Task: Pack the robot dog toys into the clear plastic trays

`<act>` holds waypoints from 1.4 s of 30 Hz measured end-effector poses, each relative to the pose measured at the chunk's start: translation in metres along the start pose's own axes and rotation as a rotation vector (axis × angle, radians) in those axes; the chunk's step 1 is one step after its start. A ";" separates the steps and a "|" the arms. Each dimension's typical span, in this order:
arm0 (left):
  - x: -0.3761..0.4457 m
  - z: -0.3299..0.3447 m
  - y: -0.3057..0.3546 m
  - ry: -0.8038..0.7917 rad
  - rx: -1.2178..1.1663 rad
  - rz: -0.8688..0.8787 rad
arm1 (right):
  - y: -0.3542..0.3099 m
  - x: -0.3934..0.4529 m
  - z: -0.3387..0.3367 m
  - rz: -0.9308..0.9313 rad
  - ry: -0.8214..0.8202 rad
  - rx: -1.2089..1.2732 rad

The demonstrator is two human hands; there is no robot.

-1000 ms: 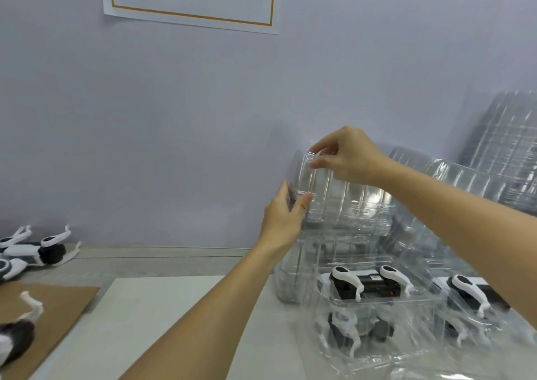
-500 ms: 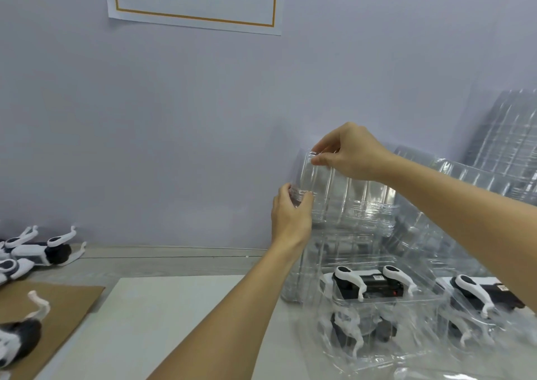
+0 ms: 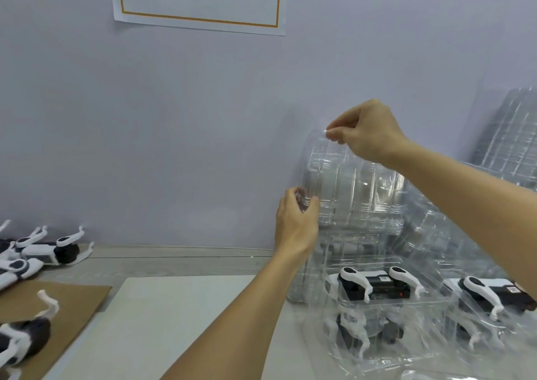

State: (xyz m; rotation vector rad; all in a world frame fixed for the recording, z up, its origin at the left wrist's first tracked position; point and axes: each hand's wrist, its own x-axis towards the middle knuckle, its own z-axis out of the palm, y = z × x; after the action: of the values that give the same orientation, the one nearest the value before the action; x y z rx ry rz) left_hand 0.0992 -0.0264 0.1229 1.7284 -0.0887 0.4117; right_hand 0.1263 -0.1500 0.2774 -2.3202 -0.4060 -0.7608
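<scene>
A stack of clear plastic trays (image 3: 357, 193) stands on edge against the wall at centre right. My right hand (image 3: 369, 132) pinches the top corner of the front tray. My left hand (image 3: 296, 222) grips that tray's lower left edge. Below them, packed trays hold black-and-white robot dog toys (image 3: 374, 286), with another robot dog toy (image 3: 494, 295) in a tray further right. Loose robot dog toys (image 3: 49, 248) lie at the far left by the wall, and one more loose robot dog toy (image 3: 23, 339) lies on the cardboard.
A brown cardboard sheet (image 3: 72, 301) covers the left of the table beside a white sheet (image 3: 174, 321) in the middle. More clear trays (image 3: 508, 138) lean on the wall at the far right. A paper sign (image 3: 200, 1) hangs above.
My right hand has lifted the tray's top corner slightly up and away from the stack. My left hand has slid a little lower on its left edge.
</scene>
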 end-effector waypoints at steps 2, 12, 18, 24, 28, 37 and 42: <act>0.000 0.000 -0.001 -0.002 0.012 -0.007 | -0.004 0.003 -0.003 -0.022 0.015 -0.014; 0.001 -0.012 0.005 -0.132 0.044 0.008 | -0.005 0.001 -0.030 -0.072 0.113 -0.012; -0.003 -0.028 0.026 -0.151 0.164 -0.078 | -0.031 -0.025 -0.051 -0.260 0.361 0.094; -0.039 -0.084 0.039 0.197 -0.366 -0.153 | -0.066 -0.108 -0.004 -0.526 0.241 0.150; -0.077 -0.147 0.024 0.143 -0.705 -0.198 | -0.078 -0.165 0.053 -0.567 0.081 0.177; -0.110 -0.219 -0.048 0.250 -0.855 -0.337 | -0.100 -0.233 0.151 -0.383 -0.124 0.350; -0.111 -0.229 -0.075 0.340 -0.826 -0.505 | -0.065 -0.239 0.168 0.001 0.240 0.455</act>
State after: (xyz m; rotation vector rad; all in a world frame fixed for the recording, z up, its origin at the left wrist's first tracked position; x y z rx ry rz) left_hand -0.0337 0.1914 0.0497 0.8054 0.3724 0.2318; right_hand -0.0215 -0.0098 0.0581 -1.7841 -0.4188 -0.8367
